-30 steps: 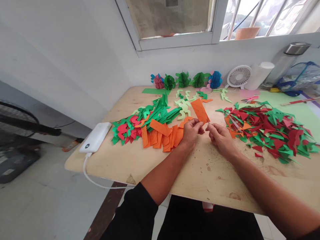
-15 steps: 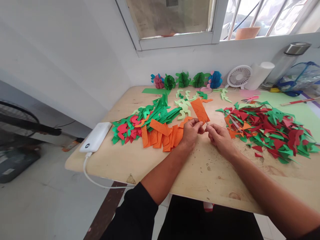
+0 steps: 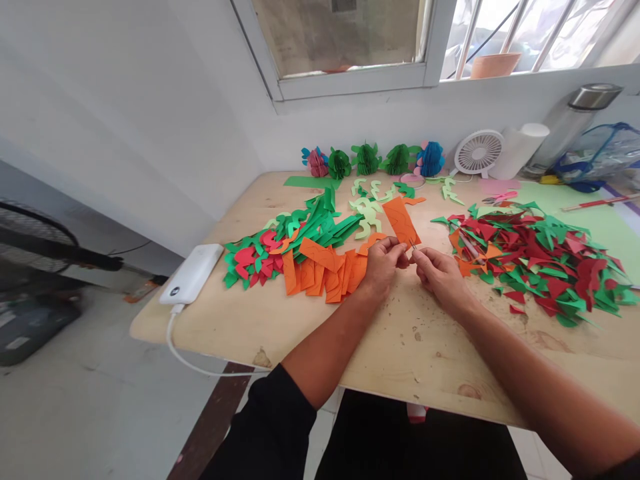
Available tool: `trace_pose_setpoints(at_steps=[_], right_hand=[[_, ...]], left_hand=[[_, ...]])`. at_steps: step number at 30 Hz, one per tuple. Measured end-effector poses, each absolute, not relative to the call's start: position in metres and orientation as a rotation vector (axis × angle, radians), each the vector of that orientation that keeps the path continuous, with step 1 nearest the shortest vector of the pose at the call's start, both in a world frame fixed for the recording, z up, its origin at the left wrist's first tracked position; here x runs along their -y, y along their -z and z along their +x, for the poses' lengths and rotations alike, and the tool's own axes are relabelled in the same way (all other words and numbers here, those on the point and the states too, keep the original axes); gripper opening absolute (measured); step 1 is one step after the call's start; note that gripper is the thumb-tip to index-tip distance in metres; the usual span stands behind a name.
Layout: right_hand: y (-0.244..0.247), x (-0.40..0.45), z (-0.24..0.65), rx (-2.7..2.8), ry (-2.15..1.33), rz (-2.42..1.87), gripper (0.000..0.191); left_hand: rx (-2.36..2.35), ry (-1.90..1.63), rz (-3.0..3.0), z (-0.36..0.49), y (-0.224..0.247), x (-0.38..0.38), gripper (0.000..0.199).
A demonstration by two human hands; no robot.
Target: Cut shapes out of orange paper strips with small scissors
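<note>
My left hand [image 3: 384,263] is closed, pinching the lower end of an orange paper strip [image 3: 400,220] that has curved lines drawn on it. My right hand [image 3: 440,277] is closed round what look like small scissors [image 3: 413,245]; their thin metal blades lie against the strip's lower edge, and the handles are hidden in my fingers. Both hands are close together above the table. Just left of my left hand lies a pile of orange paper pieces [image 3: 325,277] with drawn lines. Beyond them are green paper cutouts [image 3: 320,223] and red cutouts [image 3: 257,260].
A heap of red and green scraps [image 3: 555,267] spreads to the right. Along the wall stand folded paper figures [image 3: 367,160], a small white fan [image 3: 479,155] and a bottle [image 3: 575,127]. A white power bank [image 3: 193,275] with a cable sits at the left edge.
The orange strip has shifted very slightly to the right at the blades. My hands stay in nearly the same place.
</note>
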State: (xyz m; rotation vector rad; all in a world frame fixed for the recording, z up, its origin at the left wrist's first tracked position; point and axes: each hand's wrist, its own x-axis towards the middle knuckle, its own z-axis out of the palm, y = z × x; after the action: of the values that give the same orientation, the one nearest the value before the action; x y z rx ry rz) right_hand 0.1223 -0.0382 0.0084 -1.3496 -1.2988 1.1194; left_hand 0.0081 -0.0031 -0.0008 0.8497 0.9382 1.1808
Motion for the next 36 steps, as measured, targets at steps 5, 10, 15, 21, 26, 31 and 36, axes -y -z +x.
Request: trace_pose_setpoints(at_steps=[5, 10, 15, 21, 26, 31, 36], right_hand=[[-0.0064, 0.0376, 0.1222, 1.310, -1.098, -1.362, 0.044], [-0.0053, 0.0373, 0.1217, 1.312, -1.099, -1.351, 0.045], [-0.0066, 0.0373, 0.1217, 1.341, -1.068, -1.364, 0.045], [-0.0060, 0.0368, 0.1221, 1.338, -1.076, -1.368, 0.045], [-0.0046, 0.0366, 0.1224, 1.323, -1.097, -1.368, 0.045], [-0.0046, 0.0369, 0.1223, 1.312, -1.108, -1.366, 0.045], [-0.0045, 0.0371, 0.1219, 1.324, -1.088, -1.364, 0.045]], left_hand=[[-0.936, -1.187, 0.860, 0.0081, 0.0011, 0.0031, 0.013], [-0.947, -1.178, 0.854, 0.0085, 0.0005, 0.0033, 0.013], [-0.957, -1.169, 0.848, 0.0089, 0.0005, 0.0030, 0.014], [-0.958, -1.161, 0.835, 0.0092, 0.0020, 0.0026, 0.016], [-0.958, -1.155, 0.838, 0.0092, 0.0021, 0.0029, 0.016], [-0.960, -1.142, 0.824, 0.0091, 0.0009, 0.0034, 0.018], [-0.966, -1.136, 0.828, 0.0090, 0.0009, 0.0033, 0.017]])
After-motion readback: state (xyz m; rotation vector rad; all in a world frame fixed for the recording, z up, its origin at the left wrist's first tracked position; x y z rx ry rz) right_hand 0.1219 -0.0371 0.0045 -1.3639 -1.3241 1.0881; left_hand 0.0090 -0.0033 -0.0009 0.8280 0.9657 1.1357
